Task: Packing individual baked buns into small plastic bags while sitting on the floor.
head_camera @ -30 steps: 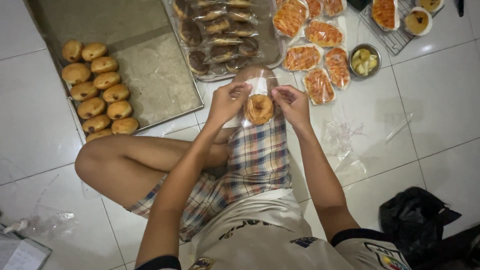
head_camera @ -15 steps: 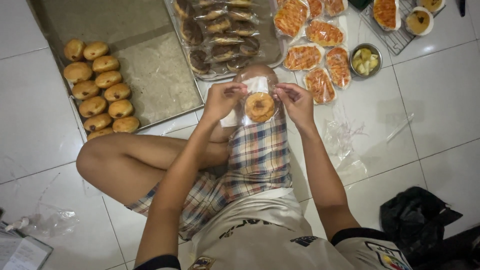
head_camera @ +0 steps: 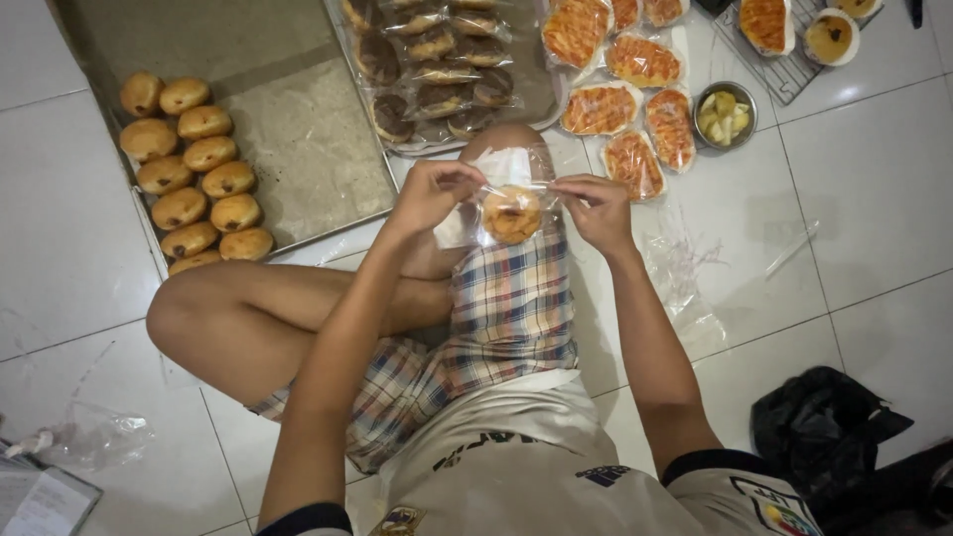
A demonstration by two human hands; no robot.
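Note:
I sit on a white tiled floor and hold a clear plastic bag (head_camera: 508, 203) with a round golden bun (head_camera: 512, 213) inside it, above my knee. My left hand (head_camera: 433, 194) pinches the bag's top left edge. My right hand (head_camera: 596, 208) pinches its top right edge. The bag hangs stretched between both hands, with the bun low in it.
A metal tray (head_camera: 288, 139) at the upper left carries two rows of plain buns (head_camera: 189, 174). Behind my knee lies a tray of bagged dark buns (head_camera: 437, 60). Bagged orange-topped breads (head_camera: 635, 89), a small metal bowl (head_camera: 725, 114), a wire rack (head_camera: 784, 69), loose plastic bags (head_camera: 685, 278) and a black bag (head_camera: 824, 427) lie right.
The bag with the bun has stayed between both hands. My fingers have shifted slightly along its top edge and the bun sits a little lower in the bag.

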